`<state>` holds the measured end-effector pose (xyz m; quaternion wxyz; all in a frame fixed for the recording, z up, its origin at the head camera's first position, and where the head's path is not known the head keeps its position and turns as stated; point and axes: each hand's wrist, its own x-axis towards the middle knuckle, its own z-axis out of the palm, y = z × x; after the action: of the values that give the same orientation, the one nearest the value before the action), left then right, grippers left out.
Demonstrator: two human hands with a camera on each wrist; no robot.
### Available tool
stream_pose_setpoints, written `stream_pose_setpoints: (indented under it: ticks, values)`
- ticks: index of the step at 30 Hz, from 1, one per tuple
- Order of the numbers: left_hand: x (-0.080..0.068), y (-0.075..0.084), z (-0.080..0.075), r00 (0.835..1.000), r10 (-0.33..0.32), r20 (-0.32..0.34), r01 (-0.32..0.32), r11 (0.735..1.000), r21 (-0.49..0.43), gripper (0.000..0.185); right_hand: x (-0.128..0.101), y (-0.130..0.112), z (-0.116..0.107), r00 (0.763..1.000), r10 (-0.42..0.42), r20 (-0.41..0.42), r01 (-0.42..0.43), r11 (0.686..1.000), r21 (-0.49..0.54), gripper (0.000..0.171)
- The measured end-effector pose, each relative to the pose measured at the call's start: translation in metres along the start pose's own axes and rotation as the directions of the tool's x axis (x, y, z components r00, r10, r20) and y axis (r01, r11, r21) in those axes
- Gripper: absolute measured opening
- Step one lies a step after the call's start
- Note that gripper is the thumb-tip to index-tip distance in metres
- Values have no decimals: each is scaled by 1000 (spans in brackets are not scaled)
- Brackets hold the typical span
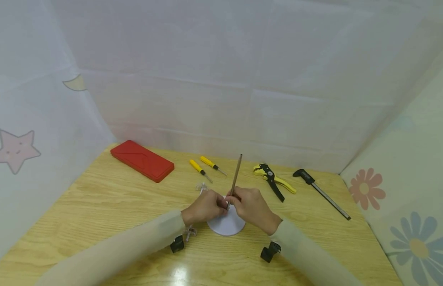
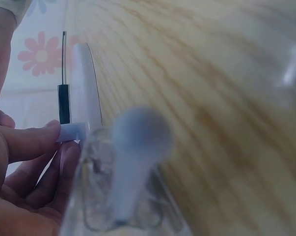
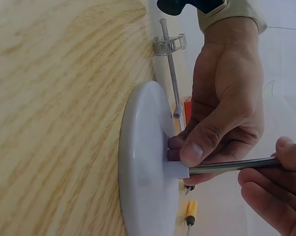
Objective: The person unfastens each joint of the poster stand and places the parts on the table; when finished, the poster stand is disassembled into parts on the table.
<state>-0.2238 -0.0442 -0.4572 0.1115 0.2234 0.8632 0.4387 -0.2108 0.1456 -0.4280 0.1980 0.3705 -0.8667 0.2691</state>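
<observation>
A white round base (image 1: 226,226) lies flat on the table, with a short white socket (image 3: 177,169) rising from its middle. A metal rod (image 1: 236,174) stands up out of that socket, its lower end at the socket's mouth and its top leaning slightly right. My left hand (image 1: 207,206) pinches the socket between thumb and fingers, low over the base. With thumb and fingertips, my right hand (image 1: 251,206) grips the rod a little above the socket. Beside the left hand lies a thin whitish rod (image 3: 171,73) with a clear plastic clip (image 3: 168,45) on it.
A red case (image 1: 142,160) is at the back left. Two yellow-handled screwdrivers (image 1: 197,166) lie behind the hands. To the right are a yellow and black wire stripper (image 1: 273,178) and a caliper (image 1: 321,192). Cloth walls close off the back and sides.
</observation>
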Motion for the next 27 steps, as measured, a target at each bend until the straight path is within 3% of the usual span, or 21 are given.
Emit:
stream_pose_setpoints:
  ticks: [22, 27]
  values:
    - [0, -3, 0, 1000, 15, 0, -15, 1000, 23, 4, -2, 1, 7, 997, -56, -57, 53, 997, -60, 6]
    - [0, -4, 1, 1000, 18, -1, -18, 1000, 25, 4, -4, 2, 8, 997, -17, -73, 14, 999, -34, 5]
